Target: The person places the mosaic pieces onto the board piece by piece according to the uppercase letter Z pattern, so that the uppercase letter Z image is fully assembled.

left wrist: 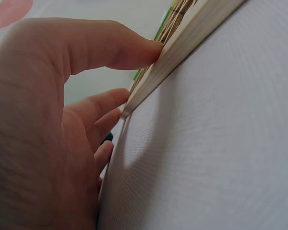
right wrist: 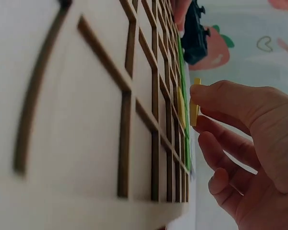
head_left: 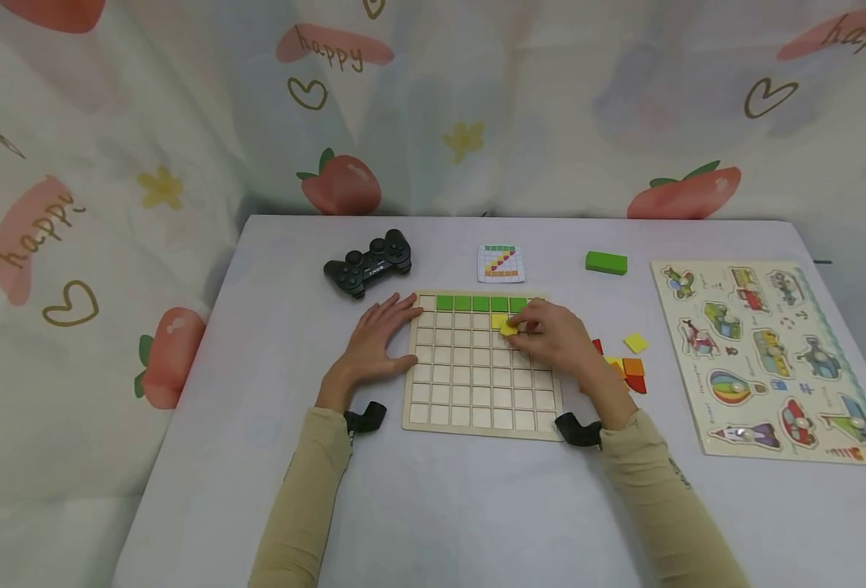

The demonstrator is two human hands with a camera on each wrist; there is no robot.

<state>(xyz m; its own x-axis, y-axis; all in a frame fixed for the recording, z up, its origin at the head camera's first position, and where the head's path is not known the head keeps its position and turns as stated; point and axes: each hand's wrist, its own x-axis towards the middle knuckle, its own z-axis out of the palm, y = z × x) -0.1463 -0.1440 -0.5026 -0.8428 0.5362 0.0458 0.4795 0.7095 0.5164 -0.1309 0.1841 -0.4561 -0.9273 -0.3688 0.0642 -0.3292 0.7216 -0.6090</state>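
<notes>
A wooden grid board lies flat on the table, with green square tiles along its top row and one yellow tile in the row below. Between thumb and fingertips my right hand pinches another yellow tile, held just above the board near the placed yellow one. My left hand is spread at the board's left side. Its thumb and fingertips touch the wooden edge in the left wrist view.
Loose red, orange and yellow pieces lie right of the board, partly behind my right arm. Beyond the board are a black game controller, a pattern card and a green block. A picture puzzle board lies far right.
</notes>
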